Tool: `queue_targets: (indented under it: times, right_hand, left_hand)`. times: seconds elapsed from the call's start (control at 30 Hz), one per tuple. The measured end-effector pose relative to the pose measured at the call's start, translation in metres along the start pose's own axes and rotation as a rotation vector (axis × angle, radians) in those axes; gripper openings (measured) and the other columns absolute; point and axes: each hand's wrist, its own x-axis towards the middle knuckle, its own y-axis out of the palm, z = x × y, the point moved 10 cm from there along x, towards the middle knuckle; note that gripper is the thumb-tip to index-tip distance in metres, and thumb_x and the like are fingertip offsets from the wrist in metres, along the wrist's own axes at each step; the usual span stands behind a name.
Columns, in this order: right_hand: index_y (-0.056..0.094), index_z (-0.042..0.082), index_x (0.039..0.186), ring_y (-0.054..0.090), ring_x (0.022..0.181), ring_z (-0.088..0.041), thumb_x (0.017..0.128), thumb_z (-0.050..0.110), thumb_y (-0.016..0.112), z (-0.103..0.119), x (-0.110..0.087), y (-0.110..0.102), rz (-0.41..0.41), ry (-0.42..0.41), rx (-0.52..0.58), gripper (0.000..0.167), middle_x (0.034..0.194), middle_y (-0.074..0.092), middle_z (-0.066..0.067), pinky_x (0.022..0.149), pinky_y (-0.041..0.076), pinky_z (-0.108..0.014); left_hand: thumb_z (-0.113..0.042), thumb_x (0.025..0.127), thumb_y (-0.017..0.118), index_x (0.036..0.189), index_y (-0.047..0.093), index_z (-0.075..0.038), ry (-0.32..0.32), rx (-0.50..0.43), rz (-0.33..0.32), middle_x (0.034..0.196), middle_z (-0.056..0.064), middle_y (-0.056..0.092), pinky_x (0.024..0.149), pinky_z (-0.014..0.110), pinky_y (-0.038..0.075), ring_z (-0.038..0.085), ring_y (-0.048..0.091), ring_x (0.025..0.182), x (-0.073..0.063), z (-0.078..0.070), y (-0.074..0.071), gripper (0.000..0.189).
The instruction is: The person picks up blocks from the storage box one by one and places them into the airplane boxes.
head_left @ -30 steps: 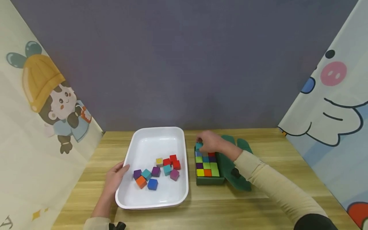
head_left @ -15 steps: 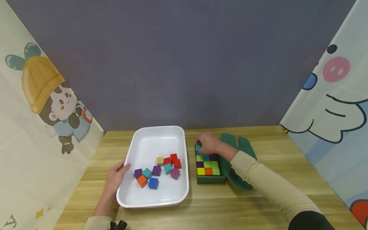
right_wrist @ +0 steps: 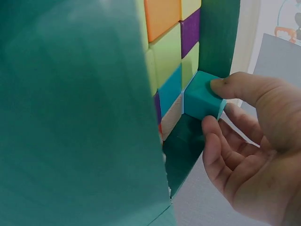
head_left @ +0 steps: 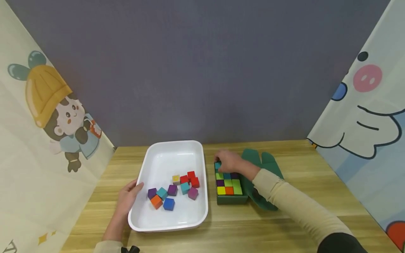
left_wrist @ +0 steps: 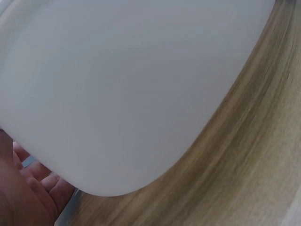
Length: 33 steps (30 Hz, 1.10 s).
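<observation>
My right hand (head_left: 228,161) pinches a teal cube (right_wrist: 203,94) between thumb and fingers at the far left corner of a green box (head_left: 232,200). In the right wrist view, the cube sits partly inside the box, against the rows of coloured cubes (right_wrist: 167,52). The box's far end is partly hidden by the hand in the head view. My left hand (head_left: 127,197) holds the left rim of a white tray (head_left: 167,223), thumb over the edge and fingers below. Several loose cubes, such as a blue cube (head_left: 169,204) and an orange cube (head_left: 156,202), lie in the tray.
The green box lid (head_left: 267,202) with its flaps stands open at the box's right, under the right forearm. Everything rests on a wooden table (head_left: 240,232). A grey panel (head_left: 202,70) rises behind it, with printed cloths at both sides.
My right hand has shifted slightly left and toward me over the box, bringing the teal cube lower into the corner. The left hand keeps its hold on the tray.
</observation>
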Motion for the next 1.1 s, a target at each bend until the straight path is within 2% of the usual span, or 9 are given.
queue_targets:
  times: [0.27, 0.4, 0.5, 0.63, 0.73, 0.87, 1.1]
  right_hand:
    - [0.064, 0.011, 0.102, 0.056, 0.089, -0.018, 0.076, 0.017, 0.081, 0.001, -0.001, -0.003, 0.007, 0.001, 0.016, 0.031, 0.1, 0.062, -0.002, 0.08, 0.052, -0.036]
    - [0.064, 0.009, 0.106, 0.057, 0.092, -0.018, 0.08, 0.018, 0.078, 0.01, -0.001, -0.008, 0.025, -0.003, 0.035, 0.031, 0.103, 0.064, -0.002, 0.082, 0.052, -0.036]
    - [0.066, 0.008, 0.105, 0.058, 0.087, -0.019, 0.083, 0.018, 0.074, 0.032, 0.004, -0.017, 0.017, -0.035, 0.068, 0.025, 0.099, 0.065, -0.001, 0.08, 0.052, -0.035]
    - [0.069, 0.012, 0.101, 0.055, 0.079, -0.015, 0.087, 0.022, 0.072, 0.072, 0.02, -0.02, 0.017, -0.107, 0.061, 0.017, 0.088, 0.062, 0.005, 0.071, 0.05, -0.027]
    - [0.07, 0.013, 0.104, 0.054, 0.079, -0.011, 0.088, 0.024, 0.072, 0.102, 0.035, -0.011, 0.047, -0.148, 0.064, 0.019, 0.089, 0.062, 0.007, 0.07, 0.05, -0.021]
    - [0.072, 0.013, 0.108, 0.055, 0.082, -0.01, 0.088, 0.021, 0.072, 0.133, 0.053, 0.006, 0.102, -0.178, 0.067, 0.022, 0.092, 0.065, 0.006, 0.073, 0.05, -0.019]
    - [0.072, 0.014, 0.106, 0.053, 0.082, -0.011, 0.085, 0.021, 0.076, 0.16, 0.07, 0.031, 0.186, -0.174, 0.012, 0.022, 0.09, 0.062, 0.007, 0.074, 0.049, -0.022]
  left_hand:
    - [-0.022, 0.095, 0.063, 0.135, 0.053, 0.003, 0.022, 0.011, -0.018, 0.117, 0.023, 0.061, 0.071, 0.027, 0.056, 0.016, 0.063, 0.087, 0.002, -0.001, 0.0, 0.048]
    - [-0.022, 0.095, 0.063, 0.135, 0.053, 0.003, 0.015, 0.018, -0.022, 0.117, 0.021, 0.062, 0.072, 0.027, 0.056, 0.015, 0.062, 0.088, 0.002, 0.0, 0.0, 0.048]
    - [-0.024, 0.095, 0.062, 0.136, 0.053, 0.002, 0.015, 0.022, -0.017, 0.122, 0.023, 0.06, 0.072, 0.026, 0.056, 0.017, 0.062, 0.09, 0.001, -0.001, 0.0, 0.049]
    - [-0.025, 0.096, 0.062, 0.136, 0.052, 0.002, 0.02, 0.04, -0.014, 0.127, 0.026, 0.057, 0.072, 0.026, 0.056, 0.017, 0.063, 0.091, 0.001, -0.002, -0.002, 0.05]
    - [-0.025, 0.096, 0.062, 0.136, 0.052, 0.003, 0.018, 0.039, -0.02, 0.126, 0.026, 0.058, 0.071, 0.026, 0.056, 0.016, 0.063, 0.089, 0.001, -0.001, -0.005, 0.05]
    - [-0.025, 0.096, 0.062, 0.136, 0.052, 0.003, 0.008, 0.018, -0.017, 0.124, 0.024, 0.06, 0.072, 0.026, 0.056, 0.014, 0.063, 0.088, 0.0, 0.001, -0.005, 0.05]
    - [-0.024, 0.095, 0.063, 0.136, 0.053, 0.001, 0.011, 0.007, -0.017, 0.126, 0.023, 0.059, 0.073, 0.027, 0.056, 0.016, 0.062, 0.091, 0.001, -0.001, -0.001, 0.049]
